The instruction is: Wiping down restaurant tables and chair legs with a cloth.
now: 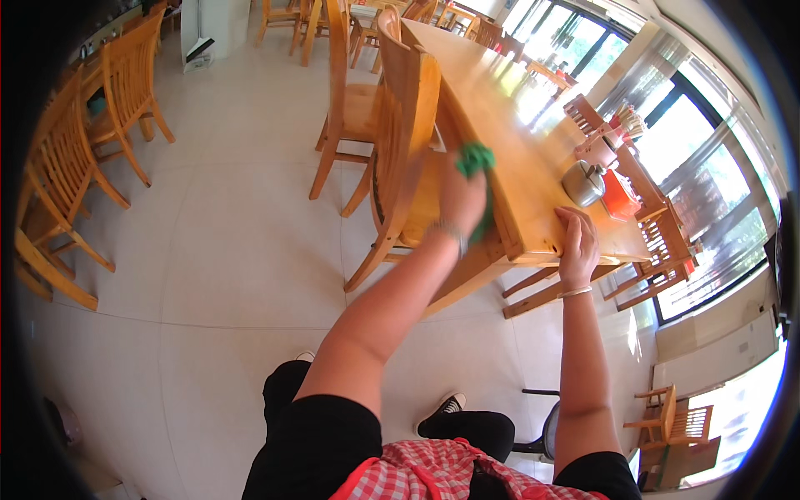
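Observation:
My left hand (462,203), blurred, grips a bunched green cloth (476,159) beside the long side of a wooden table (481,81). Part of the cloth hangs below the hand, close to the side of the tabletop. A slatted wooden chair (403,134) stands just left of that hand, its seat partly behind the wrist. At the near end of the table, my right hand (579,247) rests over the edge with its fingers on the top, holding no loose object. Near its fingertips sit a lidded metal pot (584,182) and a red box (621,195).
Behind the pot stand a pink container (597,147) and a holder of chopsticks (628,122). Another wooden chair (356,109) is farther along the table. More chairs (128,69) line the left side. A dark chair (550,431) is near my right leg. A broom (199,44) leans against a pillar.

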`<state>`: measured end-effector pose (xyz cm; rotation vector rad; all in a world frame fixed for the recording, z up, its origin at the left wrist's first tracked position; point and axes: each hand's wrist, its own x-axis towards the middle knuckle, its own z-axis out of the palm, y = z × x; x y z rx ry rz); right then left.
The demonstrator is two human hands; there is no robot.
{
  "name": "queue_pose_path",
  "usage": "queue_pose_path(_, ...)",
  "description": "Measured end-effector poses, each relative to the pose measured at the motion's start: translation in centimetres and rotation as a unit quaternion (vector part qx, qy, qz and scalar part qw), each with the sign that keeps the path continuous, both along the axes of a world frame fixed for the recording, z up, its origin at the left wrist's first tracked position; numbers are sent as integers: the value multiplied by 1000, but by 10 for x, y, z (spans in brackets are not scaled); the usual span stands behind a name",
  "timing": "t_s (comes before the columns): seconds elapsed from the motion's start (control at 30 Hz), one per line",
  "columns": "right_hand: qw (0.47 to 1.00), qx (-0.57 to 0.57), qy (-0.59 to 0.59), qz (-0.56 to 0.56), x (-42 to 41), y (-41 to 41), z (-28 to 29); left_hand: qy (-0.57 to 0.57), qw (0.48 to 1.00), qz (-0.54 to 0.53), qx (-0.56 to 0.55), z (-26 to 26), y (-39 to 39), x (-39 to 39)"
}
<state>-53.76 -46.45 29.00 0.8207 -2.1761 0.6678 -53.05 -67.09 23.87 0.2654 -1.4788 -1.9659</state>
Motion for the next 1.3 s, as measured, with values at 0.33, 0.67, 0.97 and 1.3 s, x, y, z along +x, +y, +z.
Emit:
queue_pose_path(0.33, 1000, -18, -7, 15, 3, -11, -2, -18, 997, 67, -36, -13, -17, -20)
queue_pose_path(0.67, 999, -34, 19, 14, 1, 0, -1, 72, 991, 28, -106, -24, 29, 40)
queue_pose_path(0.97, 999, -27, 20, 6, -4, 0, -2, 60, 994, -6, -94, -23, 35, 54)
queue_pose_path(1.3, 999, -31, 7, -1, -1, -8, -5, 39, 998, -43, -25, -20, 25, 62)
